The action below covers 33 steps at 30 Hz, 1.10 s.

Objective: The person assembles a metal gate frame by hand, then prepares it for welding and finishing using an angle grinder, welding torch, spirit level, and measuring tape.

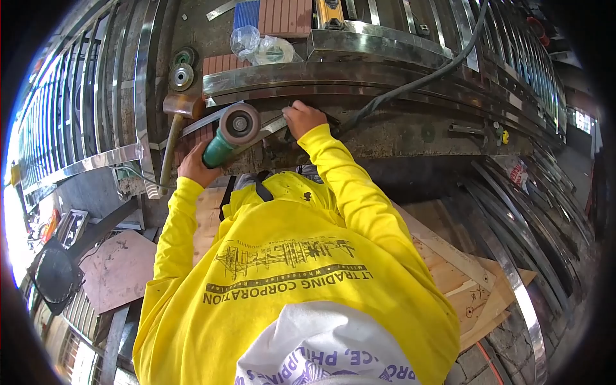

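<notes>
My left hand (199, 165) is wrapped around the green body of an angle grinder (219, 151). Its round brownish disc (240, 123) faces up, in front of my body. To the right, the fingers of my right hand (304, 120) are closed at the end of a thin metal strip (273, 126), which runs down-left behind the grinder. Part of that strip is hidden by the grinder. Left of the grinder rests a mallet (183, 104) with a long wooden handle, close to my left hand.
Long shiny metal tubes (269, 80) lie across the bench ahead. A dark cable (410, 90) curves over them. Spare discs (181, 77) and a roll of clear tape (274, 51) lie beyond. Barred metal panels (83, 96) stand left; plywood (449, 250) and metal lengths (513, 218) lie right.
</notes>
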Tool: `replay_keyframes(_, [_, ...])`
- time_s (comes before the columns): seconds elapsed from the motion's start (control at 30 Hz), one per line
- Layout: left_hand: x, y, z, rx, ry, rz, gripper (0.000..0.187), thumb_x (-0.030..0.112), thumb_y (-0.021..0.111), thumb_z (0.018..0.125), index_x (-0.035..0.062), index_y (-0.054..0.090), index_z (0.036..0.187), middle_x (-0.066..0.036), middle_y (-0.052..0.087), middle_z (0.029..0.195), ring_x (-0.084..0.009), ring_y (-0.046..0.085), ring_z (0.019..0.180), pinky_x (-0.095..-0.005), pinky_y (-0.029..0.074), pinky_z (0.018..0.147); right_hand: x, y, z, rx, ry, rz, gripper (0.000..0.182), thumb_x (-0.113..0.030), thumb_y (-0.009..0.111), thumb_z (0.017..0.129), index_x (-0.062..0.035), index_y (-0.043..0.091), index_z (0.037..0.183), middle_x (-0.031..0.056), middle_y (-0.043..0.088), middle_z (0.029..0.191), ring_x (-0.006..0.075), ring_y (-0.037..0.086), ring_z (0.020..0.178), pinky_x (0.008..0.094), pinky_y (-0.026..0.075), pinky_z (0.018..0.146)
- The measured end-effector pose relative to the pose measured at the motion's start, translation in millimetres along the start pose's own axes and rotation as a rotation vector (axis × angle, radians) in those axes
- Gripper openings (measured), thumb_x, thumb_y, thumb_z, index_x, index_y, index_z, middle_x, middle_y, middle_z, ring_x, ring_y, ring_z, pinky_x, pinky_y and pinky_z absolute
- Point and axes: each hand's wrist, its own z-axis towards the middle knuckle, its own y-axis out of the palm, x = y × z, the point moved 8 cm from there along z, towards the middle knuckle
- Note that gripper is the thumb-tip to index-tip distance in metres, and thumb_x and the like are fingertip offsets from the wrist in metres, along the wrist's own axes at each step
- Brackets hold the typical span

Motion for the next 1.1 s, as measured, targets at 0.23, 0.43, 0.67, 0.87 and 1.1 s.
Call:
replay_keyframes(0.23, [-20.0,-18.4,-16.1,0.064,-0.102,-0.034,0.077,0.025,0.078,0.058,0.0160,0.053,0.130,-0.014,0.064,0.119,-0.0345,0.061,0.109,-0.0431,0.049,0.094,-19.7,42.6,35.9,-0.300,-0.196,-0.429,0.014,-0.017,0.056,0.086,-0.0103,0.067,0.091,0.0072,0.066,0.090,0.0283,0.070,0.075,0.0423,0.055,0.062])
replay_keyframes(0.43, [-28.7,-9.2,-15.4,0.065,-0.102,-0.017,0.076,0.025,0.077,0.059,0.0166,0.053,0.131,-0.013,0.063,0.119,-0.0344,0.060,0.110,-0.0432,0.049,0.094,-30.2,68.1,45.6,-0.421,-0.314,-0.642,0.020,-0.018,0.056,0.086,-0.0059,0.068,0.096,0.0116,0.067,0.097,0.0304,0.071,0.077,0.0441,0.056,0.064])
replay_keyframes(0.67, [-18.8,-9.5,-16.2,0.027,-0.091,0.006,0.073,0.024,0.077,0.061,0.0166,0.053,0.130,-0.011,0.063,0.120,-0.0340,0.060,0.111,-0.0436,0.048,0.095,-33.3,-42.8,41.4,0.083,-0.148,0.021,0.017,-0.020,0.063,0.073,-0.0066,0.053,0.072,0.0131,0.055,0.070,0.0347,0.062,0.064,0.0428,0.049,0.057])
replay_keyframes(0.87, [-9.6,-0.5,-1.7,-0.061,-0.071,0.039,0.073,0.026,0.077,0.061,0.0169,0.053,0.129,-0.010,0.064,0.120,-0.0332,0.060,0.111,-0.0437,0.048,0.096,37.2,-42.4,0.3,0.287,0.313,0.674,0.009,-0.007,0.048,0.079,-0.0013,0.050,0.073,0.0174,0.051,0.062,0.0321,0.052,0.054,0.0357,0.040,0.052])
replay_keyframes(1.1, [14.2,9.8,16.1,-0.140,-0.056,0.131,0.074,0.031,0.076,0.062,0.0184,0.052,0.131,-0.010,0.064,0.121,-0.0319,0.061,0.110,-0.0436,0.048,0.097,30.4,-47.8,-29.0,0.303,0.252,0.617,0.018,-0.012,0.047,0.087,-0.0013,0.052,0.073,0.0144,0.052,0.060,0.0224,0.053,0.053,0.0341,0.041,0.052])
